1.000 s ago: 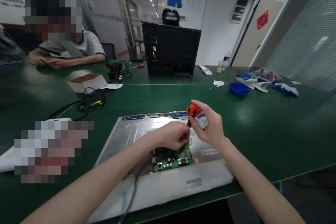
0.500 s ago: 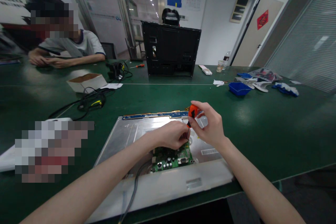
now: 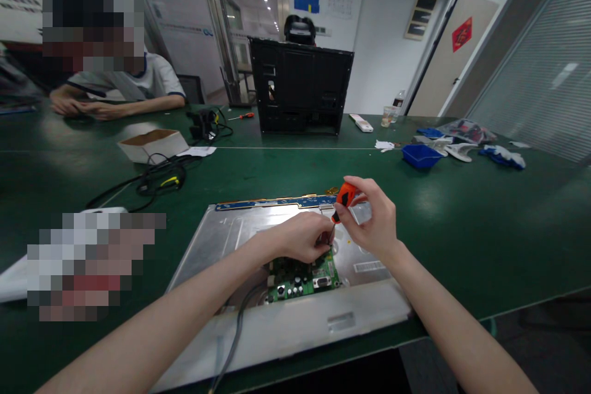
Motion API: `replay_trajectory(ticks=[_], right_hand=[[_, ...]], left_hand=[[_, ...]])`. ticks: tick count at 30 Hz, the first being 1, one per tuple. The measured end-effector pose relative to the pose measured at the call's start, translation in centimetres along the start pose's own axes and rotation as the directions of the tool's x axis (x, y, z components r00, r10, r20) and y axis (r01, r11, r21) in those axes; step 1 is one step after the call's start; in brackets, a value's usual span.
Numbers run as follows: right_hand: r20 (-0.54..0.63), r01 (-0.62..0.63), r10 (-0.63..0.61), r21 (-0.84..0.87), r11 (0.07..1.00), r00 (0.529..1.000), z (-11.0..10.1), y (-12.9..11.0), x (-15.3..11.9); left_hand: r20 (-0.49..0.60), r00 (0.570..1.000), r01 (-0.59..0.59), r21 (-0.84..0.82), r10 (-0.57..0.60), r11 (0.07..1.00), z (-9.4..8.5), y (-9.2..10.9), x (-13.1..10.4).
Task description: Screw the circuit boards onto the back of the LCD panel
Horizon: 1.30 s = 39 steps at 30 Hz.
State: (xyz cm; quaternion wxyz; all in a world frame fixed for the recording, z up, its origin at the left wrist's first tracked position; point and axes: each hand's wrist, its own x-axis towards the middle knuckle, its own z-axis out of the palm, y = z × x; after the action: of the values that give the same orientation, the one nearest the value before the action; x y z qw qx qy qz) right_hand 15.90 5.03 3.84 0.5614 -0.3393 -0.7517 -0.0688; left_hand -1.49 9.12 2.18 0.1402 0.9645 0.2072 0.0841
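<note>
My right hand (image 3: 375, 212) grips the orange and black handle of a screwdriver (image 3: 345, 194), which tilts with its top to the right. Its thin shaft runs down to the fingertips of my left hand (image 3: 305, 235). Those fingers are curled closed at the upper edge of a green circuit board (image 3: 305, 286); what they pinch is hidden. The board lies on the silver metal back of a display panel (image 3: 217, 240), flat on the table. A blue circuit strip (image 3: 258, 204) runs along the panel's far edge. A grey cable (image 3: 237, 326) leads from the board toward me.
A black monitor housing (image 3: 305, 86) stands upright on the green table (image 3: 462, 221). Left are an open box (image 3: 152, 144), black cables (image 3: 157, 181) and another person (image 3: 124, 89). Another screwdriver (image 3: 244, 116) lies behind. A blue tray (image 3: 421, 157) and gloves (image 3: 502, 157) lie right.
The screwdriver's handle has tipped a little to the right, along with my right hand. My left hand has stayed in place.
</note>
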Motion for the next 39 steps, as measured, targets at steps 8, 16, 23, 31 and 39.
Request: replay_trajectory(ticks=[8,16,23,31,39], right_hand=[[0.009,0.007,-0.007,0.015,1.0,1.0,0.06,-0.04,0.0],[0.03,-0.003,0.003,0.002,1.0,1.0,0.17,-0.09,-0.04],[0.045,-0.002,0.003,-0.018,1.0,0.999,0.19,0.06,-0.07],[0.069,-0.004,0.004,0.003,1.0,0.998,0.13,0.17,-0.1],[0.052,-0.001,0.003,-0.031,1.0,0.999,0.24,0.17,-0.16]], left_hand=[[0.008,1.0,0.017,-0.018,-0.017,1.0,-0.3,-0.12,-0.09],[0.009,1.0,0.024,-0.004,-0.024,1.0,-0.08,-0.26,-0.11],[0.018,0.999,0.03,0.015,-0.03,0.999,-0.17,-0.19,-0.03],[0.013,1.0,0.022,0.022,-0.022,1.0,-0.19,-0.14,0.0],[0.007,1.0,0.021,0.019,-0.021,1.0,-0.15,-0.16,-0.05]])
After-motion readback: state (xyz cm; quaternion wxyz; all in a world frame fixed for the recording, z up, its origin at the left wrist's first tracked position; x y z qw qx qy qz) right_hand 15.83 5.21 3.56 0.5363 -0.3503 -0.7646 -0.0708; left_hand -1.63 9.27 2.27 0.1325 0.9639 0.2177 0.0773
